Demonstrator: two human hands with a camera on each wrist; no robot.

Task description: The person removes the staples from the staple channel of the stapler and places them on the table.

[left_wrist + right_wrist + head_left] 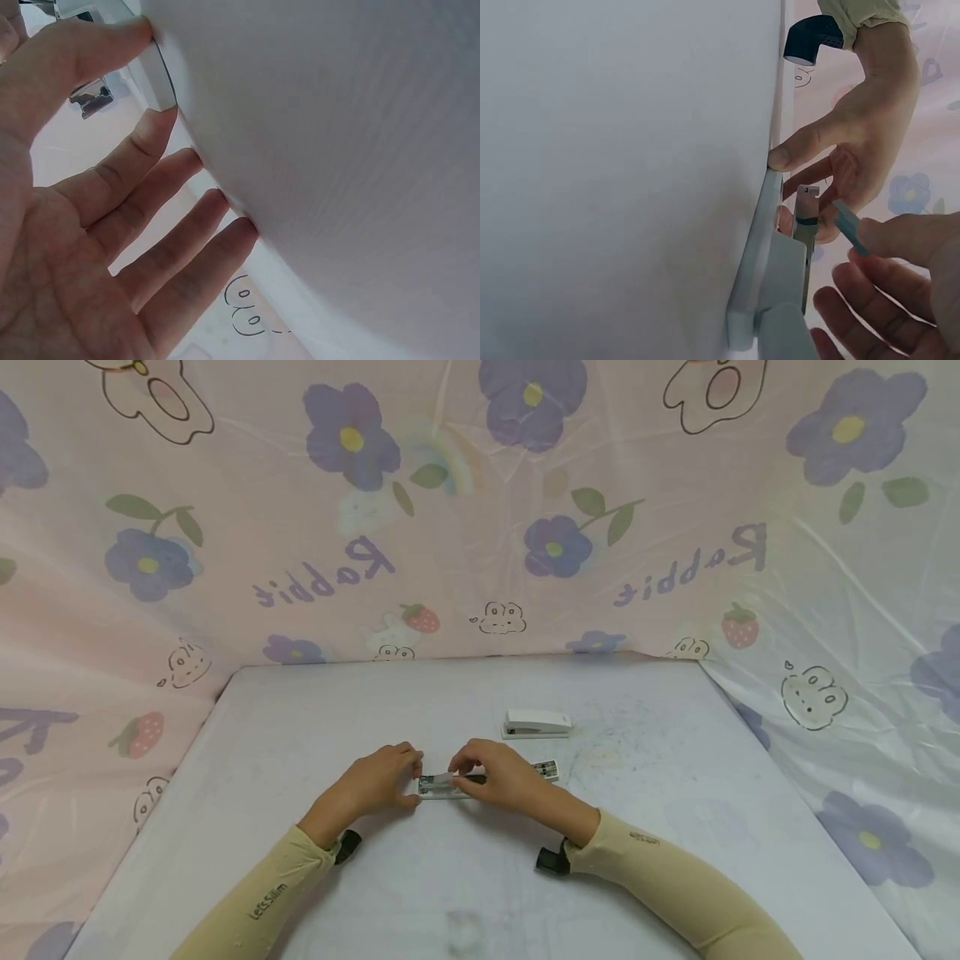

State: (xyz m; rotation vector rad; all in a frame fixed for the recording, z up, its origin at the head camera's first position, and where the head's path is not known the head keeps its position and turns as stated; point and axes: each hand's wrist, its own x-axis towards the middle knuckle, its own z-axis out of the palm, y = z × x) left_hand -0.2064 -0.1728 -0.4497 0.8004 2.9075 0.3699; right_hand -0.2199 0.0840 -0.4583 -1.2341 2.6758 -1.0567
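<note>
Head view shows us an open stapler (450, 785) mid-table (300, 718). Our left hand (382, 781) steadies its left end with near-straight fingers; our right hand (498, 777) pinches what seems a staple strip (849, 225) over it.

A table (300, 752) is placed in front of the person, and a cloth (225, 568) is hung behind it and at both its sides. Near the middle of the table a flat staple box (435, 786) is lying. The left hand (378, 781) is set at the left end of this box, with the fingertips (169, 112) touching it. The right hand (498, 777) is laid over the right part of the box, and a small strip (849, 225) is pinched above it. A stapler (536, 724) is standing behind the hands, a little to the right, apart from them. A small box (547, 769) is lying just beside the right hand, between it and the stapler.
</note>
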